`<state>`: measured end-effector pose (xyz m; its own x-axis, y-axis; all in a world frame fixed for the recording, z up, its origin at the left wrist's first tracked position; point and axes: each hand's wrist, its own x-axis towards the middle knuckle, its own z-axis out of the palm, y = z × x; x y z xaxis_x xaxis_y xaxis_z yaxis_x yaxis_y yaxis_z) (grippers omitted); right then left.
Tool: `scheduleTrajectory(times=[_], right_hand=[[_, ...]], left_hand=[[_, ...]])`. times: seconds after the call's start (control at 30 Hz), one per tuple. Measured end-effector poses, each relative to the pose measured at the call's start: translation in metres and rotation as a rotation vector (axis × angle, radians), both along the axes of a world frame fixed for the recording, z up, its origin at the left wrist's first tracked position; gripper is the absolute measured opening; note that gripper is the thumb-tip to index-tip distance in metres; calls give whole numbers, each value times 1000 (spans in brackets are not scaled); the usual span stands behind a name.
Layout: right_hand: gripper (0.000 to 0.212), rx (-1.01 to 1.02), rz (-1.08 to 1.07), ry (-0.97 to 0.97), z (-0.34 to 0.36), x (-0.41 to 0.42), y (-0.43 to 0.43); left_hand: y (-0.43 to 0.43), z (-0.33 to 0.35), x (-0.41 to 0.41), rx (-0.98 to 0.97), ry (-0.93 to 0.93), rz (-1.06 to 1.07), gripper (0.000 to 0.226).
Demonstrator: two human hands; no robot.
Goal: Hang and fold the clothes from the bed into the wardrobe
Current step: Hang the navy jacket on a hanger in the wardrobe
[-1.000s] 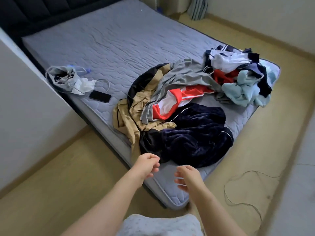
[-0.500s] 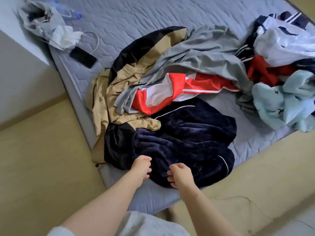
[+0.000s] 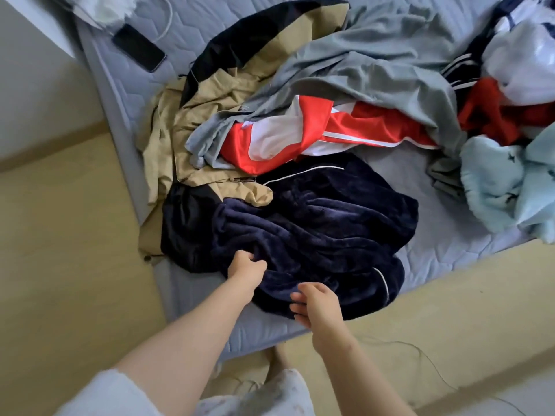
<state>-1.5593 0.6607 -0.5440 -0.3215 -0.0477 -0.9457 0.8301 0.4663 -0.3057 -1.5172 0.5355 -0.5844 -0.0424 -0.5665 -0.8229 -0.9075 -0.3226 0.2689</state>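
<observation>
A dark navy fleece garment (image 3: 324,223) with white piping lies crumpled at the near corner of the grey mattress (image 3: 432,175). My left hand (image 3: 244,267) grips a fold of its near edge. My right hand (image 3: 316,301) hovers at the garment's front edge with fingers loosely curled, holding nothing that I can see. Behind lie a tan and black jacket (image 3: 210,115), a grey garment (image 3: 375,64), a red and white top (image 3: 303,133) and a light blue fleece piece (image 3: 504,187).
A black phone (image 3: 138,47) with a white cable lies at the mattress's far left edge. More white, navy and red clothes (image 3: 516,55) are piled at the right. A thin cord (image 3: 420,352) trails on the yellow floor (image 3: 75,250) by my feet.
I have leaned in over the bed. Both hands have reached forward onto the navy garment, and my left hand has taken hold of a fold.
</observation>
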Motion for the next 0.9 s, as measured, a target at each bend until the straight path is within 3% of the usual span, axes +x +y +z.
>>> scheduleTrajectory(times=[0.13,0.2,0.3,0.37,0.47,0.57,0.77,0.9], right_hand=[[13,-58,84,86,31,2,-13],[28,-90,167,171,52,4,-19],[59,-153,313,355,85,7,-28],[68,-141,424,507,110,10,-35],[65,-48,566,654,147,18,-47],[44,-15,675,741,176,28,-61],[9,-233,527,782,224,47,-97],[37,-453,513,927,256,51,-113]], left_hand=[[-16,46,12,103,268,411,13],[-25,79,14,163,417,566,18],[-37,132,17,203,595,634,24],[-45,168,22,214,697,662,26],[-57,217,37,194,816,698,28],[-66,259,58,193,919,768,26],[-81,328,89,218,1162,797,25],[-87,362,97,227,1291,709,25]])
